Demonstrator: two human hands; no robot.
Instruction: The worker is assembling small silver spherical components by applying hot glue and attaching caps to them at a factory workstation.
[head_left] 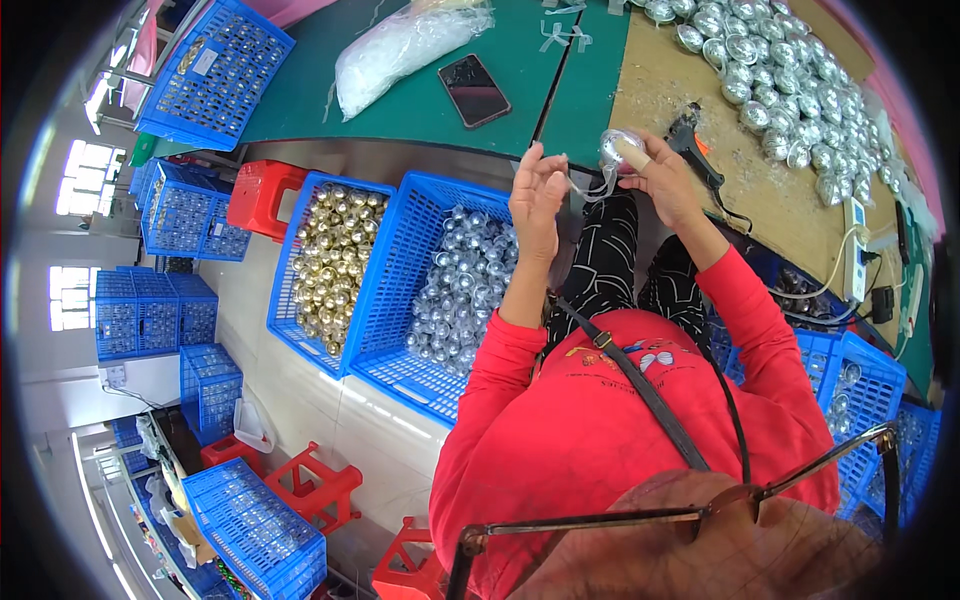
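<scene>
In front of my body, my right hand (660,180) grips a shiny silver ball ornament (618,148) with its fingers closed around the side. A pale ribbon (597,193) sags from the ball across to my left hand (538,205). There its end meets the thumb and fingertips, which appear to pinch it, while the index finger points upward. Just right of the ball, a black glue gun (693,155) lies on the brown board. Many more silver balls (775,90) are heaped farther back on that board.
A phone (474,91) and a clear plastic bag (405,55) lie on the green table (300,95). Left of my legs stand blue crates of gold balls (340,260) and silver balls (460,290). A power strip (855,250) with cables sits at the right; red stools (312,488) stand on the floor.
</scene>
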